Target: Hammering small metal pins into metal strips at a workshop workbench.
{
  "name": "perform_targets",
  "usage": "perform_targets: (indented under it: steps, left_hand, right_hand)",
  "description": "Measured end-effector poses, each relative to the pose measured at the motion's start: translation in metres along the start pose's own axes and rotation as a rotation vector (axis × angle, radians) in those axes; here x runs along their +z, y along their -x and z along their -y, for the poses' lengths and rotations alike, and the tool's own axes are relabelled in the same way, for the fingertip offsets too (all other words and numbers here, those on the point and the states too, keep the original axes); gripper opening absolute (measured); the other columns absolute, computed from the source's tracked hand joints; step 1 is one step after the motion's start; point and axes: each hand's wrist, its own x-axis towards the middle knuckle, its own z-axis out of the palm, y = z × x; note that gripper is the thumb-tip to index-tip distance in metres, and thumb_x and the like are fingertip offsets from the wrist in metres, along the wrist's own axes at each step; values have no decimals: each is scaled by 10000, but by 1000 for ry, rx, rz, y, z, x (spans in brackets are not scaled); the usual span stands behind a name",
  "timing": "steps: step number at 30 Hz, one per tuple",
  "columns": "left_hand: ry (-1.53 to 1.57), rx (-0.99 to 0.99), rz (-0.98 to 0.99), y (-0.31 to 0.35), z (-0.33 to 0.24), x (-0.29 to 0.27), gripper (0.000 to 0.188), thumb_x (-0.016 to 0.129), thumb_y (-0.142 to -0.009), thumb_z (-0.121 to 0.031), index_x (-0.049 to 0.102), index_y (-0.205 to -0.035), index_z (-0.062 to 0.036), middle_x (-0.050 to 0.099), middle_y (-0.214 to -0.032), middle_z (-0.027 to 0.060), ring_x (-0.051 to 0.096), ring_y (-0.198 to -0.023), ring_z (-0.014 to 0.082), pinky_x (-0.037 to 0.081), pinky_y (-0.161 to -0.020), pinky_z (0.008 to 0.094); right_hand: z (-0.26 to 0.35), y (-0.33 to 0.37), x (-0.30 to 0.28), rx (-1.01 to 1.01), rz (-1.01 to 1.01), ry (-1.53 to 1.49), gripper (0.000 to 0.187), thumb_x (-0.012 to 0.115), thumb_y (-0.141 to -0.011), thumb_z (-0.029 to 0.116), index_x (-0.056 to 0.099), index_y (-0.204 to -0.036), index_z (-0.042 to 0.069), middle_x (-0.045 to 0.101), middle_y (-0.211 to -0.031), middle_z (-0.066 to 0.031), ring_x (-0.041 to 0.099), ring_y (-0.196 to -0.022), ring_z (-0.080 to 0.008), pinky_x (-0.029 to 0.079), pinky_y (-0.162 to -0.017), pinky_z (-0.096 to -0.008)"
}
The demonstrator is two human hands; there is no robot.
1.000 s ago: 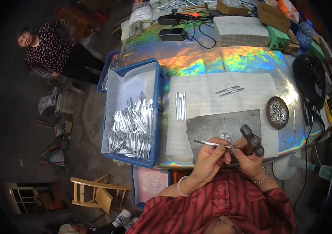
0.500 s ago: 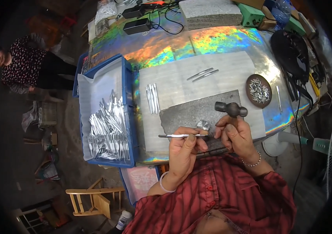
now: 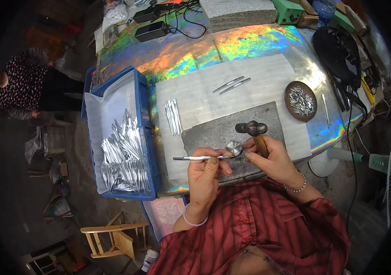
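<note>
My left hand (image 3: 203, 178) is closed round a slim silver metal rod (image 3: 199, 158) with a dark tip, held level and pointing left. The rod's right end lies by a round shiny metal disc (image 3: 233, 147) on a grey stone slab (image 3: 218, 129). In my right hand (image 3: 273, 160) is a hammer (image 3: 252, 129) with a dark double-ended head and a wooden handle, its head up over the slab. The thumb and fingertips of that hand meet close to the disc and rod end; whether they pinch a small piece cannot be made out.
A blue tray (image 3: 153, 156) full of silver rods (image 3: 124, 158) stands at left. On white sheeting (image 3: 195, 96) lie several rods (image 3: 173, 117) and two more (image 3: 232, 85). A brown bowl (image 3: 287, 104) of small metal pins is at right, beside a thin tool (image 3: 326, 110). Another person (image 3: 23, 87) stands far left.
My right hand has come left towards the rod's end, and the hammer has turned so its handle shows. The left hand keeps hold of the rod. The whole view has shifted slightly.
</note>
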Motion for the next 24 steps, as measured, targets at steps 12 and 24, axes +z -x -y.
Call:
perform_targets:
  steps: [12, 24]
  left_hand:
    - [-48, -27, 45, 4, 0, -14, 110, 502, -910, -108, 473, -991, -38, 586, -978, 168, 557, -657, 138, 456, -608, 242]
    - [4, -28, 62, 11, 9, -32, 88, 473, -920, -95, 472, -992, -44, 587, -987, 160, 557, -670, 144, 463, -609, 246]
  right_hand:
    - [21, -31, -4, -171, -43, 70, 319, 503, -866, 113, 437, -1165, 27, 508, -787, 21, 396, -525, -15, 306, -436, -175]
    - [71, -266, 61, -226, 299, 287, 304, 461, -838, 162, 445, -1090, -8, 557, -827, -110, 602, -655, -158, 500, -512, -286]
